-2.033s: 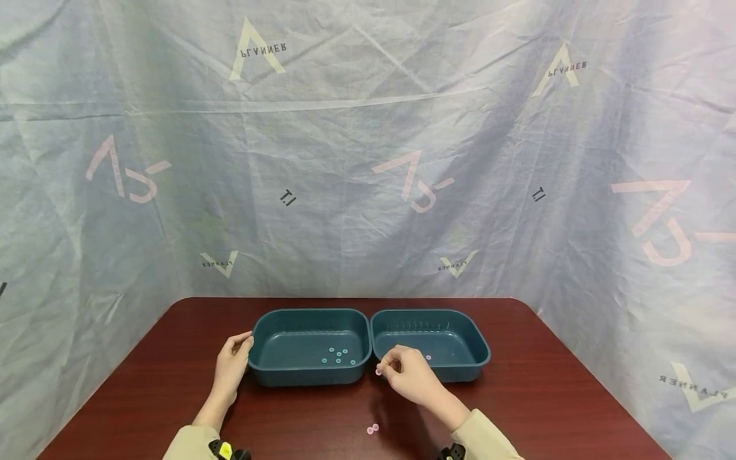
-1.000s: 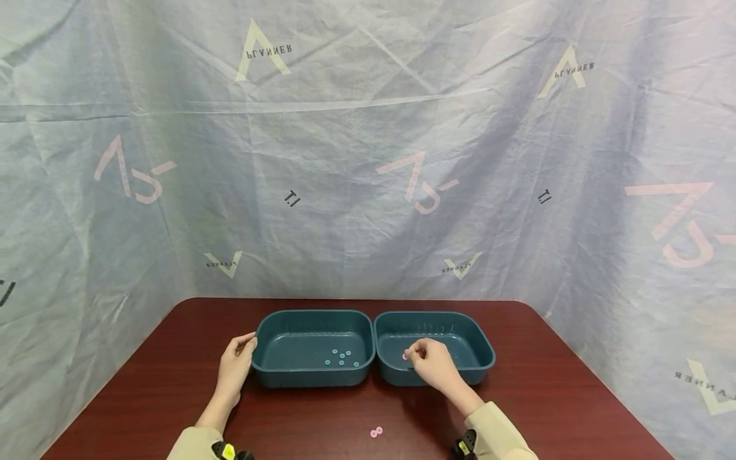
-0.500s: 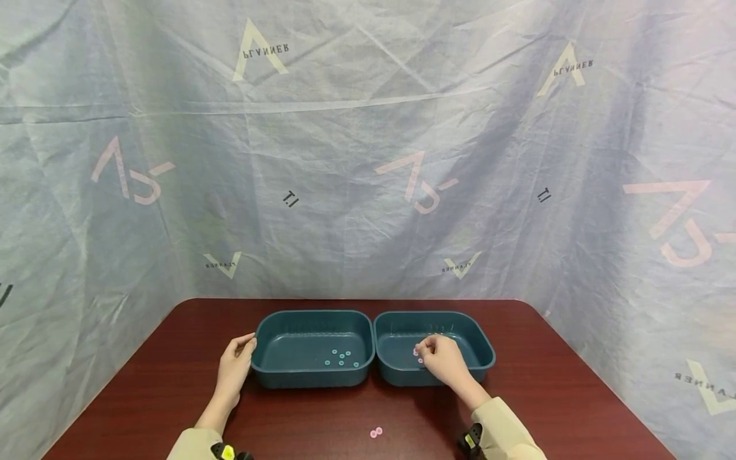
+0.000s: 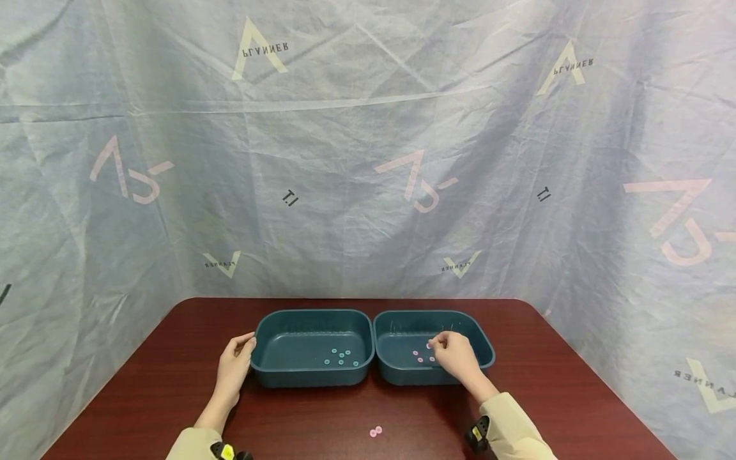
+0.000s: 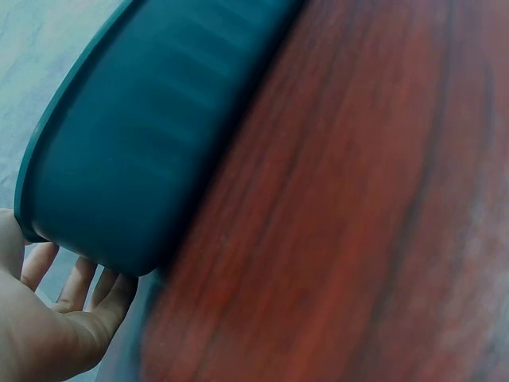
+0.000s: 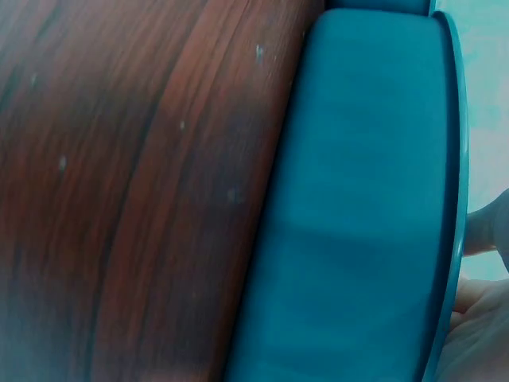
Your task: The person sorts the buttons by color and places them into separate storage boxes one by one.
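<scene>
Two dark teal plastic bins stand side by side on the table. My left hand point(image 4: 232, 364) holds the left bin point(image 4: 310, 378) at its left end; in the left wrist view its fingers point(image 5: 75, 282) lie along the outer wall, the thumb at the rim. Several small blue buttons point(image 4: 341, 362) lie in that bin. Over the right bin point(image 4: 397, 377) my right hand point(image 4: 457, 354) pinches a pink button point(image 4: 428, 345) at its fingertips, low over the floor. Other pink buttons point(image 4: 420, 360) lie beside it. In the right wrist view the bin's wall point(image 6: 358, 215) hides the fingertips.
Two more pink buttons point(image 4: 375, 432) lie together on the dark red wooden table point(image 4: 322, 415), in front of the bins. A pale printed cloth point(image 4: 339, 128) hangs behind the table and along both sides.
My right hand has moved from in front of the right bin to over it, then further right. More pink buttons now lie on that bin's floor. My left hand stays at the left bin.
</scene>
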Tool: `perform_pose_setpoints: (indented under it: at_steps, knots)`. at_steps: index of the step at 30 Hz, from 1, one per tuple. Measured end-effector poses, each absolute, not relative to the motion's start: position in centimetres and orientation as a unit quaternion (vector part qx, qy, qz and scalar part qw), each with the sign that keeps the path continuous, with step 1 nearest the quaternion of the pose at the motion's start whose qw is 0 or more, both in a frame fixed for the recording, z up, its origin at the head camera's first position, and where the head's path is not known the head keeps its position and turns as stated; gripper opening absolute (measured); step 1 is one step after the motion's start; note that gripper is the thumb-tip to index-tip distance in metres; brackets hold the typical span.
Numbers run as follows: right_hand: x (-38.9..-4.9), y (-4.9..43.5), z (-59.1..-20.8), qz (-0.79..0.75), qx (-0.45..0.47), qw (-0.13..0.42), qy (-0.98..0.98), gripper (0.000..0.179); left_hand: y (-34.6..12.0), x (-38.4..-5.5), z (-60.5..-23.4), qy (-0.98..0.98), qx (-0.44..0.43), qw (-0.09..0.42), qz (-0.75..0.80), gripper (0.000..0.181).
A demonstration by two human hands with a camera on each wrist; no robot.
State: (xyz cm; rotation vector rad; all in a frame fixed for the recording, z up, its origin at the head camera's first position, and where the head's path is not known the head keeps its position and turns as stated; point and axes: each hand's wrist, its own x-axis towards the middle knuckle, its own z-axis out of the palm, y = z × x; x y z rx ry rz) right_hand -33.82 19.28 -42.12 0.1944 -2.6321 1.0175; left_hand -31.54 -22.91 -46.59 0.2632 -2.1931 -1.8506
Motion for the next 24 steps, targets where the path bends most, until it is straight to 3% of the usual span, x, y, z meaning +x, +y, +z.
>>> perform_pose_setpoints:
  at_steps: [24]
  knots:
    - [-34.6,21.6,-41.7,0.319,0.044,0.161,-0.933,0.034,-23.0,-31.4,-46.5,-0.755,0.084,0.123,-0.639,0.053]
